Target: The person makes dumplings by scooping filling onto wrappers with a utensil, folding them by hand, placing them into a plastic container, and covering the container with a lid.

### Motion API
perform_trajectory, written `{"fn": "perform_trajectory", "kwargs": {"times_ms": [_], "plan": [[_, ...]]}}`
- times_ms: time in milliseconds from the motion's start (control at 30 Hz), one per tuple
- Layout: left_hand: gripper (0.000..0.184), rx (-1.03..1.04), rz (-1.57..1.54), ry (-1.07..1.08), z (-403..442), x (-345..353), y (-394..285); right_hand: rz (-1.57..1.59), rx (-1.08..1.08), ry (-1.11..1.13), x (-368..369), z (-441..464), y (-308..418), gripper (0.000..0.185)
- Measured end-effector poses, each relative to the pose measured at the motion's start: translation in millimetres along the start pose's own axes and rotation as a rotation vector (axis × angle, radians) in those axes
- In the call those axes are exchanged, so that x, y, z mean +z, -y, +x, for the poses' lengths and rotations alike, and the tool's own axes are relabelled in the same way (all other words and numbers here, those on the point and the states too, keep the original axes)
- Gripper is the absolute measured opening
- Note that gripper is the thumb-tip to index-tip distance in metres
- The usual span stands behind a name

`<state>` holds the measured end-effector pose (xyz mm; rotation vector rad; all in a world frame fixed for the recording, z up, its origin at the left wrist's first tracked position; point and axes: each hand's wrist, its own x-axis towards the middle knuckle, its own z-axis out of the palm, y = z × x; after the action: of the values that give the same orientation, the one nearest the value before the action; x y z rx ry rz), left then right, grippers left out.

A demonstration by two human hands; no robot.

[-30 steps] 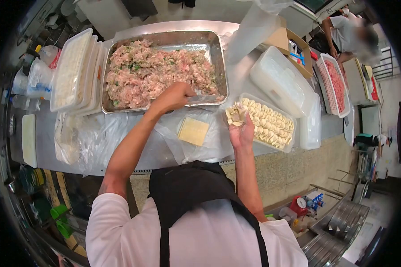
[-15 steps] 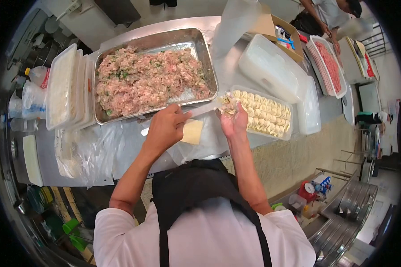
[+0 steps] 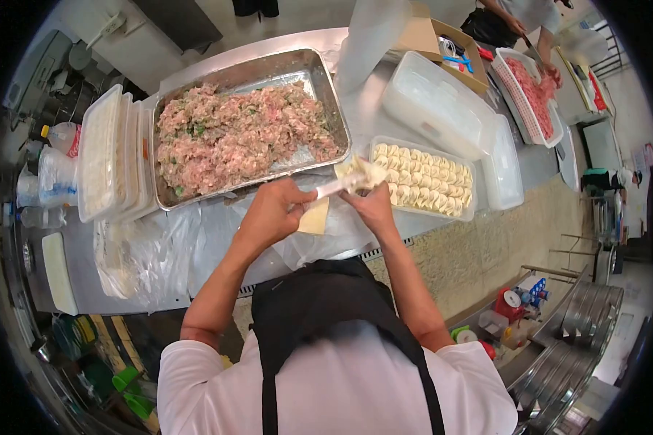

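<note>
My left hand (image 3: 270,214) is closed round the handle of a pale, flat spatula (image 3: 332,187). The spatula's tip lies against a dumpling wrapper (image 3: 371,172), which my right hand (image 3: 374,210) holds from below. Any filling on the wrapper is too blurred to make out. A stack of square yellow wrappers (image 3: 313,220) lies beside my left hand on the table. Above that hand, minced meat filling (image 3: 247,130) with green bits fills most of a metal tray (image 3: 346,116). Just right of my right hand, rows of folded dumplings (image 3: 422,180) sit in a clear plastic container (image 3: 473,190).
Stacked plastic boxes (image 3: 98,156) and plastic bags (image 3: 152,257) are at left. Empty clear containers (image 3: 442,105) and a cardboard box (image 3: 475,76) stand at upper right. Beyond them another person's hand (image 3: 551,75) is at a basket (image 3: 511,87) of raw meat.
My right hand has turned over the wrapper, which now spreads flatter and further left. The spatula's tip has moved onto it. The other person's hand has come down to the meat basket.
</note>
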<state>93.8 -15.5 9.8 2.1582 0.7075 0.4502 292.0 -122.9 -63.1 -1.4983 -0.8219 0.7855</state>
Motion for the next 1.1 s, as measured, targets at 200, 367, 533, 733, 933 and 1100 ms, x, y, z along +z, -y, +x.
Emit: {"fn": "perform_trajectory", "kwargs": {"times_ms": [200, 367, 533, 733, 933, 1100], "plan": [[0.030, -0.040, -0.043, -0.052, -10, -34, -16, -0.301, -0.178, 0.011, -2, 0, -11, 0.022], [0.031, -0.019, -0.074, -0.173, -16, -50, -13, 0.268, 0.158, -0.051, -26, -11, 10, 0.025], [0.034, -0.151, -0.188, -0.136, -30, -34, 4, 0.266, 0.080, -0.590, -83, -21, 0, 0.026], [0.036, -0.200, -0.299, -0.149, -41, -28, 19, -0.373, 0.184, -0.692, -221, -38, 24, 0.036], [0.035, -0.160, -0.284, -0.136, -41, -23, 23, -1.088, 0.165, -0.378, -263, -36, -7, 0.029], [0.034, -0.147, -0.227, -0.135, -43, -25, 26, -1.222, -0.008, -0.419, -261, -34, -20, 0.034]]}}
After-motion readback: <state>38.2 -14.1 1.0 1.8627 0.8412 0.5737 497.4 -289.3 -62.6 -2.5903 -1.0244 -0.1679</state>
